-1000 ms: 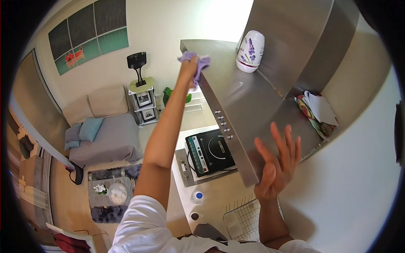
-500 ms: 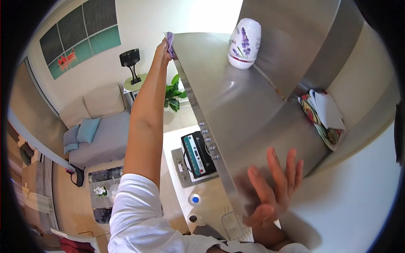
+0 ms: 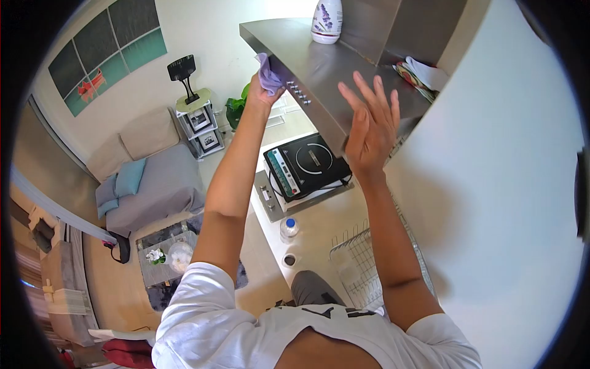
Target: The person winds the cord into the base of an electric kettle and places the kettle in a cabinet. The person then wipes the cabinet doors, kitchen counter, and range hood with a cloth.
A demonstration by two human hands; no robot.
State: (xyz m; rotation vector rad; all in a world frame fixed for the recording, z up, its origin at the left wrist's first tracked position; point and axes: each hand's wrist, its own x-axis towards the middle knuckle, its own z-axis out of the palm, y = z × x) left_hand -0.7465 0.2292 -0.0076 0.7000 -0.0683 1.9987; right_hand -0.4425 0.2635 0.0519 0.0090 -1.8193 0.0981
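My left hand (image 3: 265, 95) grips a purple cloth (image 3: 269, 75) against the front face of the stainless steel range hood (image 3: 295, 44), left of its row of knobs (image 3: 298, 93). Near the hood's closer corner is my right hand (image 3: 373, 132), fingers spread and holding nothing; whether its palm touches the metal I cannot tell. On top of the hood stands a white air freshener (image 3: 326, 23) with a lavender print. Folded patterned fabric (image 3: 413, 80) with something white lies at the hood's back by the wall.
Below the hood a black induction cooker (image 3: 313, 163) sits on the counter. Closer in are a bottle with a blue cap (image 3: 289, 229), a cup of dark liquid (image 3: 289, 261) and a wire dish rack (image 3: 356, 261). A sofa (image 3: 157, 184), lamp (image 3: 182, 71) and coffee table (image 3: 157, 270) stand at left.
My left hand and the cloth have come from the hood's far corner toward me along its front. My view has shifted lower, showing the counter. My right hand is still spread near the hood.
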